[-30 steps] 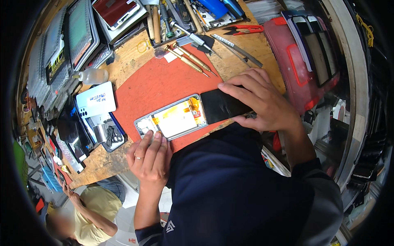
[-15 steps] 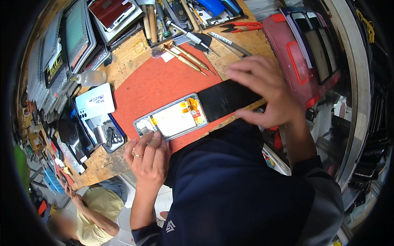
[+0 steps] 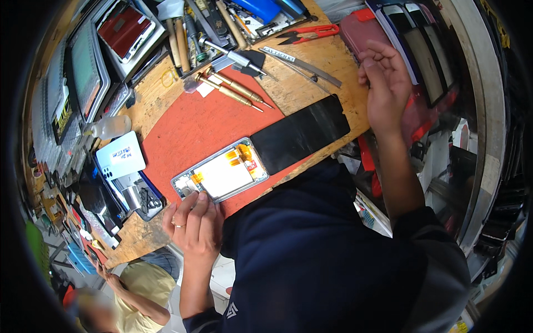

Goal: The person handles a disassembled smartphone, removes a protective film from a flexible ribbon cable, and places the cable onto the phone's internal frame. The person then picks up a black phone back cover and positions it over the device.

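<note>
An opened phone body [image 3: 222,176], showing a white battery and orange flex cables, lies on the red mat [image 3: 183,122] at the bench's near edge. My left hand [image 3: 195,225] grips its lower left edge with curled fingers. Flat against the body's right end lies a black phone screen panel [image 3: 302,133], untouched by either hand. My right hand [image 3: 387,83] is raised to the right of the panel, over the red plastic case. Its fingers are loosely bent and apart, with nothing in them.
Gold screwdrivers [image 3: 233,89], tweezers [image 3: 305,66] and red-handled snips [image 3: 311,33] lie beyond the phone. A tool tray [image 3: 214,28] stands at the back. On the left are a white phone back cover [image 3: 120,155] and a bottle [image 3: 111,127]. Another person [image 3: 144,291] sits at lower left.
My right hand has left the black panel's right end and moved up and right, fingers now more curled. The left hand stays on the phone body. The whole view has shifted slightly.
</note>
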A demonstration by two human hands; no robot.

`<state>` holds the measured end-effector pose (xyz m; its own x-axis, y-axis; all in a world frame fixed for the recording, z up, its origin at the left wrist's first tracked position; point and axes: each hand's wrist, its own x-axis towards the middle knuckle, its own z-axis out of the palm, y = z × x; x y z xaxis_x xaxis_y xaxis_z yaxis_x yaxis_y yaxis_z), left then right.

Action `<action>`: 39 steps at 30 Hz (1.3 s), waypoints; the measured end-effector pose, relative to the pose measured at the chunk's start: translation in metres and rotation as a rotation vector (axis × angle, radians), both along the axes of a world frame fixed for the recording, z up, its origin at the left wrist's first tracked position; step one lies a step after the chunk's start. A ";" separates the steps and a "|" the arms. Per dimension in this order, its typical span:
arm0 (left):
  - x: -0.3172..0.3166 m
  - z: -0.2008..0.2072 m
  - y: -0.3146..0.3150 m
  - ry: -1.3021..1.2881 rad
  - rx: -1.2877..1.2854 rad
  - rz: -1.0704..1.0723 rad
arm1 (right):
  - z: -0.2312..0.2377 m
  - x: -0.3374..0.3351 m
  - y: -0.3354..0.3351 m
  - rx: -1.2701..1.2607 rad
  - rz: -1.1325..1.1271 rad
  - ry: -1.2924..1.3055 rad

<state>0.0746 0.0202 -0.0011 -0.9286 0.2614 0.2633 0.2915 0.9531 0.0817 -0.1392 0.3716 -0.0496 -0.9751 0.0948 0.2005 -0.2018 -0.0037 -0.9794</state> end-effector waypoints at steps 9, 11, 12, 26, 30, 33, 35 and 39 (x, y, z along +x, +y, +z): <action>-0.004 0.000 0.000 0.023 -0.068 -0.023 | -0.002 -0.004 0.005 -0.208 -0.042 -0.124; -0.004 0.000 -0.001 0.017 -0.067 -0.035 | -0.001 -0.003 0.004 -0.216 -0.041 -0.134; -0.003 0.000 -0.002 0.018 -0.068 -0.045 | -0.001 -0.003 0.004 -0.209 -0.031 -0.132; -0.002 0.003 -0.002 -0.001 -0.077 -0.040 | 0.028 0.023 -0.008 0.901 0.259 0.239; -0.002 0.001 -0.002 -0.004 -0.067 -0.047 | 0.024 0.014 -0.006 0.851 0.153 0.274; -0.003 0.001 -0.001 0.004 -0.086 -0.042 | 0.021 0.002 0.001 0.878 -0.068 0.249; -0.003 0.001 0.000 0.000 -0.071 -0.028 | 0.020 0.000 0.003 0.821 -0.018 0.253; 0.002 0.002 0.000 -0.023 -0.090 0.006 | 0.016 -0.005 -0.007 0.743 0.100 0.257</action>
